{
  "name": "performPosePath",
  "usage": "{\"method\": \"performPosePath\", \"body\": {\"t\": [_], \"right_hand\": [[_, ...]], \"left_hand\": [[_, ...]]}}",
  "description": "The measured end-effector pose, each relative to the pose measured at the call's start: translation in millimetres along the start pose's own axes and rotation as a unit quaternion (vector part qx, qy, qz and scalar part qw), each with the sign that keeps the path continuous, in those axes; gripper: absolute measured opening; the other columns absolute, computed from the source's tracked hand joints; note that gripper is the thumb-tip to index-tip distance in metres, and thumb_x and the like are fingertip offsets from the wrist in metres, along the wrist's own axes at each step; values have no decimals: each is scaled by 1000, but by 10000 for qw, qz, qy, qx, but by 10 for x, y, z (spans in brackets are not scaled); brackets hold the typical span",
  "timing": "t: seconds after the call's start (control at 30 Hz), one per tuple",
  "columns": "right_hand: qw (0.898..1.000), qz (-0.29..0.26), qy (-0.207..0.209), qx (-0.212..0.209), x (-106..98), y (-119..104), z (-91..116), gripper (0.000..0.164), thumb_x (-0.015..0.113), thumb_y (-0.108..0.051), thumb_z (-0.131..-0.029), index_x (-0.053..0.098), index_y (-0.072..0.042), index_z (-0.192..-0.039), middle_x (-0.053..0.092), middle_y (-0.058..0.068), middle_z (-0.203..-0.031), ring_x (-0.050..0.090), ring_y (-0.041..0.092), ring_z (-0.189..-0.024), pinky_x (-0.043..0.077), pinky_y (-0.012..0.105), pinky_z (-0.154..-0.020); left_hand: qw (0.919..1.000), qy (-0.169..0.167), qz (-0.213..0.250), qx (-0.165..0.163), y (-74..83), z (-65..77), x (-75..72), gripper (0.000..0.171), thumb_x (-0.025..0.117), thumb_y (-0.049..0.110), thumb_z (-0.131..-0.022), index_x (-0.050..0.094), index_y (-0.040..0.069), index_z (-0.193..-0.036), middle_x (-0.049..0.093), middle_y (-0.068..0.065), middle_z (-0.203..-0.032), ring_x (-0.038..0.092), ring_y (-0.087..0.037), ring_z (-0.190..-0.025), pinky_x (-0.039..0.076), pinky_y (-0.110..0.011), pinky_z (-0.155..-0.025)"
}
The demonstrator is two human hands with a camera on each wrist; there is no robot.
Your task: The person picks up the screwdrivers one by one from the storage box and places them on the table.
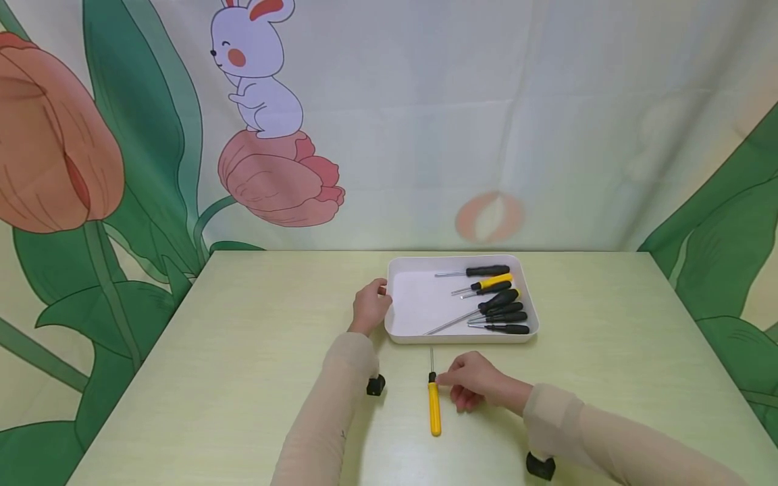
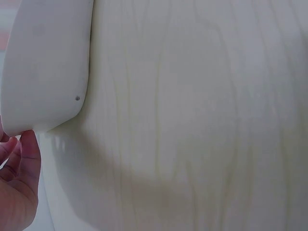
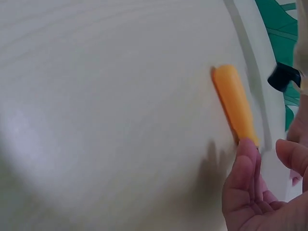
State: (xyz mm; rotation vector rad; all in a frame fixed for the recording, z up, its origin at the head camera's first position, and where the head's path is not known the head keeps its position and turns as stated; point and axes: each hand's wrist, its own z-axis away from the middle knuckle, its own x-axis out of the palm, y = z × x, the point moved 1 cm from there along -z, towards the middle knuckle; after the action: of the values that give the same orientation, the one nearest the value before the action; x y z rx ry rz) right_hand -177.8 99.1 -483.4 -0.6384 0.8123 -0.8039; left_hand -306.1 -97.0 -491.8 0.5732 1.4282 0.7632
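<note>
Right hand [image 1: 477, 383] is loosely open, fingertips touching the yellow screwdriver [image 1: 434, 408] in front of the tray [image 1: 416, 297]. Left hand [image 1: 371, 307] touches the tray's left end, can't tell if gripping. Looks like pickup time; next needs thumb closing in.

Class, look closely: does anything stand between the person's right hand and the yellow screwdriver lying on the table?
Nothing visible does. The right hand is right at the yellow screwdriver, beside its handle; the white tray lies beyond the tip, not between them.
</note>
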Motion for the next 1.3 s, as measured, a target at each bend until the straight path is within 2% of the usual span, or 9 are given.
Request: {"method": "performPosePath", "body": {"t": [0.33, 0.73, 1.13, 1.3], "right_hand": [[9998, 188, -18, 61, -286, -119, -41, 29, 63, -32, -78, 56, -7, -91, 60, 6, -74, 52, 16, -52, 44, 24, -48], [9997, -187, -131, -121, -609, -279, -70, 37, 58, -33, -82, 56, -2, -104, 64, 10, -87, 58, 18, -63, 49, 28, -58], [9993, -359, -104, -78, -885, -375, -196, 44, 60, -34, -80, 55, -3, -111, 63, 13, -95, 60, 20, -69, 49, 28, -62], [9995, -278, -83, -133, -995, -372, -239, 42, 61, -34, -79, 57, -5, -109, 63, 7, -88, 58, 16, -67, 47, 25, -59]], "left_hand": [[10000, 24, -40, 53, -8, -3, 3, 37, 50, 11, -83, 52, 7, -119, 59, -10, -104, 53, -24, -92, 44, -35, -81], [10000, 11, -44, 56, -19, -15, 6, 38, 50, 11, -82, 51, 7, -120, 59, -10, -105, 54, -24, -93, 43, -36, -83], [9998, 58, -153, 143, -30, -28, 10, 38, 50, 10, -81, 53, 7, -119, 60, -10, -103, 54, -24, -92, 43, -35, -82], [9997, 80, -179, 140, -25, -28, 9, 38, 50, 10, -81, 53, 7, -118, 60, -9, -102, 54, -24, -92, 43, -35, -83]]}}
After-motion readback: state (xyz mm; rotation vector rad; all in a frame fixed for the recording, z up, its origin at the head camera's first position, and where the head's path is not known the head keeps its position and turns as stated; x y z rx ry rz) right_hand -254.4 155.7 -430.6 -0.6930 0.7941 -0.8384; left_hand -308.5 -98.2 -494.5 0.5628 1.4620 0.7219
